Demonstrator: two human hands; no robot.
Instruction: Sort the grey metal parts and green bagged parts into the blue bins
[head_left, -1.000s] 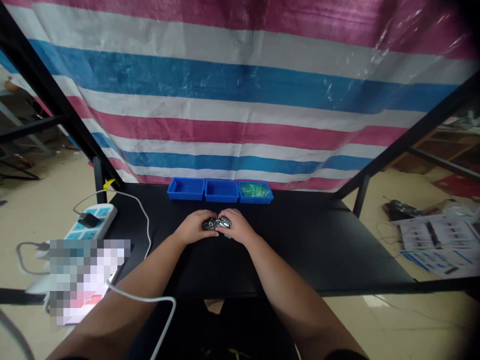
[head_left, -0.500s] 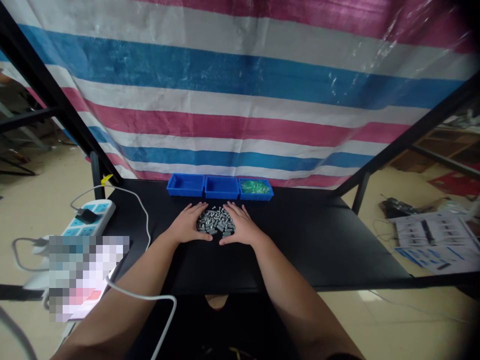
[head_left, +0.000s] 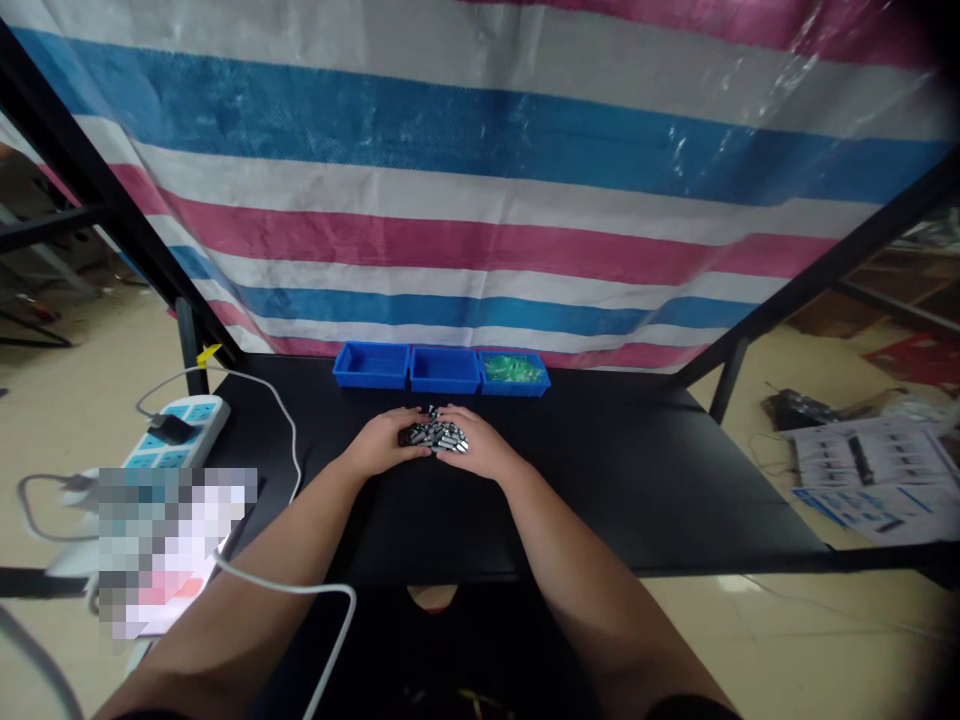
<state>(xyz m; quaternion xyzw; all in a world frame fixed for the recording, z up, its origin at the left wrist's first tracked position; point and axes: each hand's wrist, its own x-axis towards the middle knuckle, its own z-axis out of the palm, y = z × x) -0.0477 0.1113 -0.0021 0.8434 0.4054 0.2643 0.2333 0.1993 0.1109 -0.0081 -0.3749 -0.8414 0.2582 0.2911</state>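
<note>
Cupping metal parts on the table between left hand and right hand, loosely curved and just apart, short of the trays beyond the fingertips: apparently a gathering step, calling for low, even inward palm pressure to contain strays.

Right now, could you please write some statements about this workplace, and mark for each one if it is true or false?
1. The left hand and the right hand curve around a group of small grey pieces. True.
2. The small grey pieces lie in the middle blue tray. False: they are on the black table, nearer to the person than the tray.
3. A black plug sits in the white power strip. True.
4. The power strip is on the person's right. False: it is on the left.
5. The right blue tray contains green material. True.
</note>
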